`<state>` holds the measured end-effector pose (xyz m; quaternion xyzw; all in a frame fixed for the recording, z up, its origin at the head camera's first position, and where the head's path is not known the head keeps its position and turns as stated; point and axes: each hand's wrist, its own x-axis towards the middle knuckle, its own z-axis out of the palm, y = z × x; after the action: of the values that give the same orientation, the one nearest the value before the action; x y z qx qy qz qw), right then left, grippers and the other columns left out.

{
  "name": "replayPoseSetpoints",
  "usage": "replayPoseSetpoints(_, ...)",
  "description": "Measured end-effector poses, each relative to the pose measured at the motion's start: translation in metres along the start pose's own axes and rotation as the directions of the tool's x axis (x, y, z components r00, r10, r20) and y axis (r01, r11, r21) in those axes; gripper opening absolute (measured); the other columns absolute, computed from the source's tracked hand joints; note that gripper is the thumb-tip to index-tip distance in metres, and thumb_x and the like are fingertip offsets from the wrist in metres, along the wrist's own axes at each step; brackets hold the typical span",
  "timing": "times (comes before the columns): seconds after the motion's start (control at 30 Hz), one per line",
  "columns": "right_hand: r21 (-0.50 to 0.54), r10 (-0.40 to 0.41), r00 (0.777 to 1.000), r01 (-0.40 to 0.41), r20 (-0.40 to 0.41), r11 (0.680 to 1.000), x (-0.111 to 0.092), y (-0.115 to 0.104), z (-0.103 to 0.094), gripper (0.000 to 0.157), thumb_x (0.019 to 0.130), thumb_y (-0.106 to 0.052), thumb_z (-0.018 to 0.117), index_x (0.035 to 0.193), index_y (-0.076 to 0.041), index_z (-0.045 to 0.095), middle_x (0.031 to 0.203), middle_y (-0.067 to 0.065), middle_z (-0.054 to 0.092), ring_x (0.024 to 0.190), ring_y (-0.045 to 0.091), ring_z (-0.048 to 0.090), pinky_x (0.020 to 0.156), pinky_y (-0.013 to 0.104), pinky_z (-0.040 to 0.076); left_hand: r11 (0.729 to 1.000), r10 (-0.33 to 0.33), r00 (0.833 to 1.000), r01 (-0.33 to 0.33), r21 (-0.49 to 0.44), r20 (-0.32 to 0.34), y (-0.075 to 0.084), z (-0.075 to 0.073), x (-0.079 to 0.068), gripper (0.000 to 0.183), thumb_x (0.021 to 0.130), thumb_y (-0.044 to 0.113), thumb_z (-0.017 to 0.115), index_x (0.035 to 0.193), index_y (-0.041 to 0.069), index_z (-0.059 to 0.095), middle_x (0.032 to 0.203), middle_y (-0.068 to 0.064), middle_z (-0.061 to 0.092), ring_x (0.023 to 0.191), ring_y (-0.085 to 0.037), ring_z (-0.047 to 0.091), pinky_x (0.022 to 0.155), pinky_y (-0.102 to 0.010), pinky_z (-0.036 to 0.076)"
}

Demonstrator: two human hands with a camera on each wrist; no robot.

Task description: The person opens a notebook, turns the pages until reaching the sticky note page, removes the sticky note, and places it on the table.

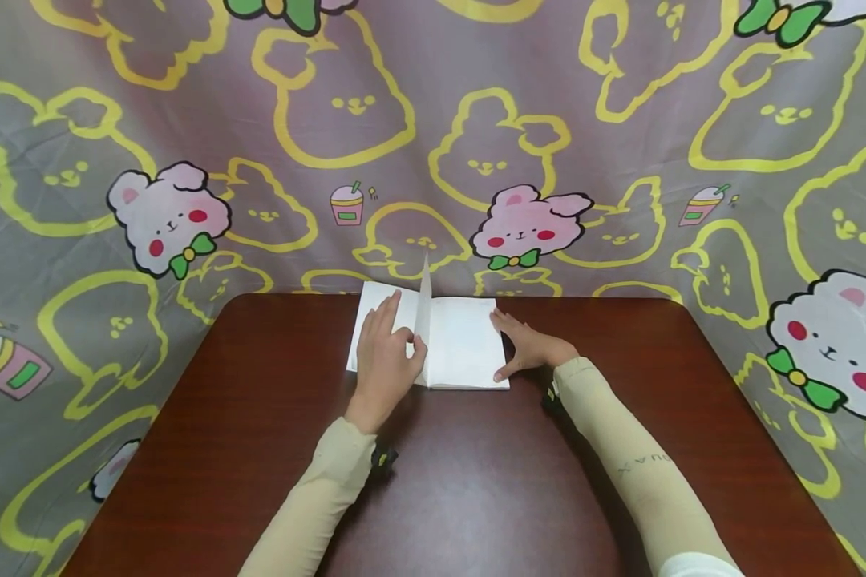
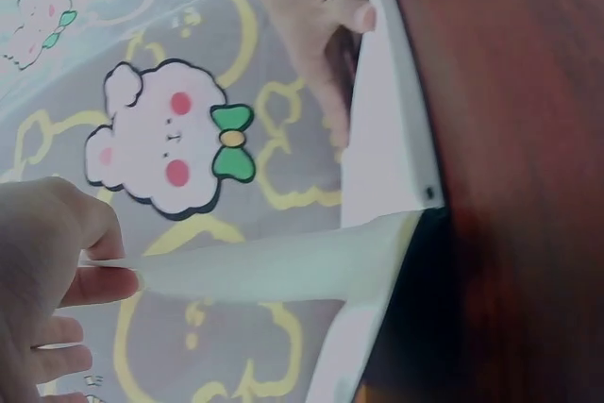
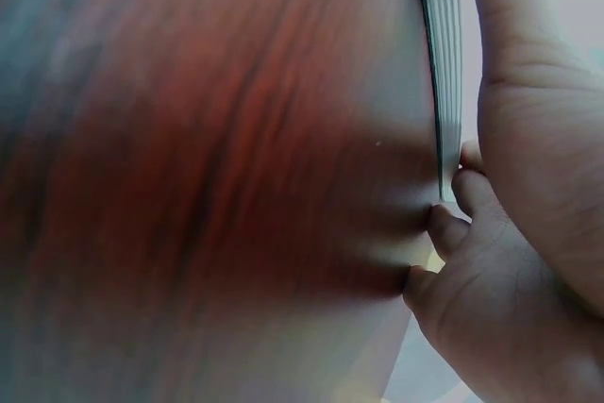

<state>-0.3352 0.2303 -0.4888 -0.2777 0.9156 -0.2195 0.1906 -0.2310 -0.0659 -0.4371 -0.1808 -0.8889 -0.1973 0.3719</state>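
Observation:
A book with blank white pages point(image 1: 465, 344) lies spread on the table, near its far edge. One page point(image 1: 423, 296) stands up near the middle. My left hand point(image 1: 386, 349) pinches that page between thumb and forefinger, the other fingers extended over the left side. In the left wrist view, the pinched page point(image 2: 255, 266) stretches from the fingertips back to the spine. At the book's right edge, my right hand point(image 1: 530, 344) rests with thumb and fingers spread, the thumb on the near corner. The right wrist view shows the right fingers point(image 3: 448, 228) by the stacked page edges point(image 3: 448, 63).
The dark reddish-brown table point(image 1: 469, 481) has rounded far corners. Right behind it hangs a grey curtain point(image 1: 418, 184) with cartoon rabbits and yellow outlines, which also runs along both sides. A small black device point(image 1: 384, 458) sits at the left wrist.

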Motion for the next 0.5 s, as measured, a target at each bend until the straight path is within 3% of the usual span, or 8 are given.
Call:
replayPoseSetpoints(0.23, 0.000, 0.004, 1.000, -0.004, 0.003, 1.000, 0.000, 0.000, 0.001, 0.135, 0.072, -0.046, 0.091, 0.162, 0.000, 0.002, 0.171, 0.019, -0.002, 0.157, 0.039, -0.001, 0.124, 0.062, 0.006, 1.000, 0.019, 0.999, -0.019, 0.007, -0.035, -0.002, -0.011, 0.005, 0.012, 0.080, 0.002, 0.071, 0.072, -0.005, 0.076, 0.146, -0.021, 0.056, 0.133, -0.038, 0.055, 0.110, -0.060, 0.043)
replayPoseSetpoints(0.5, 0.005, 0.002, 1.000, -0.002, 0.011, 1.000, 0.001, 0.001, 0.000, 0.136, 0.072, -0.048, 0.091, 0.163, -0.001, 0.001, 0.171, 0.019, -0.003, 0.158, 0.037, -0.002, 0.124, 0.061, 0.006, 0.998, 0.051, 0.999, -0.051, 0.046, -0.007, -0.001, -0.016, 0.007, 0.015, 0.083, 0.003, 0.073, 0.070, -0.004, 0.076, 0.149, -0.018, 0.055, 0.136, -0.037, 0.052, 0.110, -0.059, 0.042)
